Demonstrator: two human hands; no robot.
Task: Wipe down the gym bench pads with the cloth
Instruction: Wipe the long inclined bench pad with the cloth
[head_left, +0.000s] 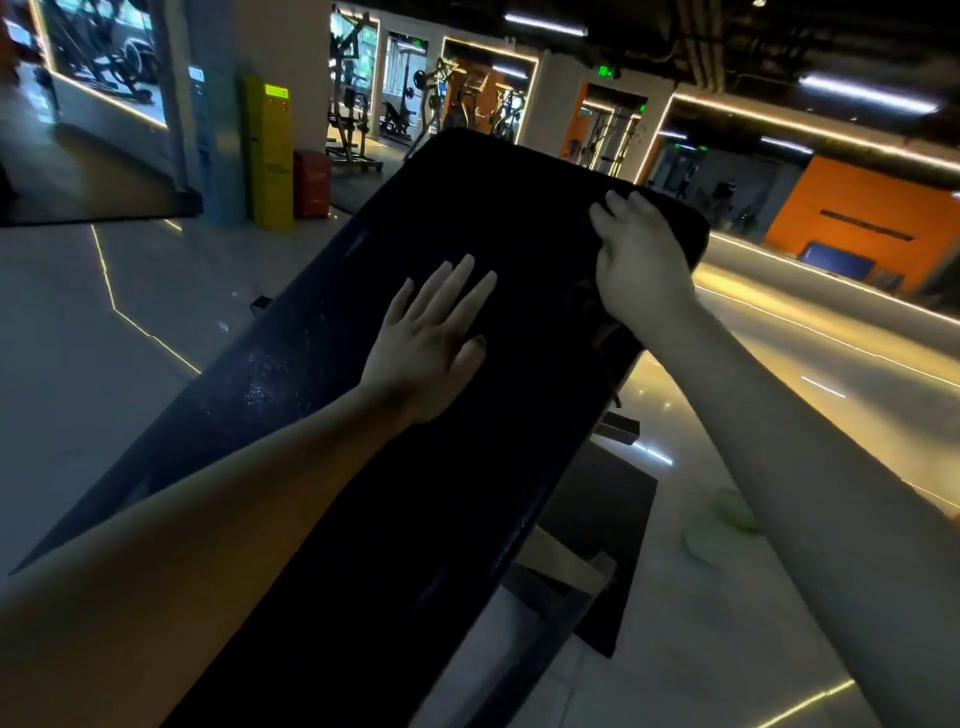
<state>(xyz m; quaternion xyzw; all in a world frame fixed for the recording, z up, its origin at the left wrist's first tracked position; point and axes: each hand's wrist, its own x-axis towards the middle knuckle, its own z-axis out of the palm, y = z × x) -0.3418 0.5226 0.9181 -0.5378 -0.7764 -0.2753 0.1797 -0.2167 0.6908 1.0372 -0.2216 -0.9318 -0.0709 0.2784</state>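
Note:
A long black bench pad (415, 467) slopes up away from me, with its far end at the upper middle of the head view. My left hand (431, 338) lies flat on the middle of the pad, fingers straight and spread. Near the pad's far right corner, my right hand (639, 249) holds a dark cloth (597, 317) against the pad with bent fingers. The cloth is almost the same colour as the pad, and a bunched part hangs at the right edge below the hand. A patch on the left side of the pad glistens with small specks.
The bench frame and a dark floor mat (613, 545) lie below the pad on the right. A yellow cabinet (267, 156) and a red box (311, 182) stand by a pillar at the left. Weight machines (353, 119) fill the background. Glossy floor surrounds the bench.

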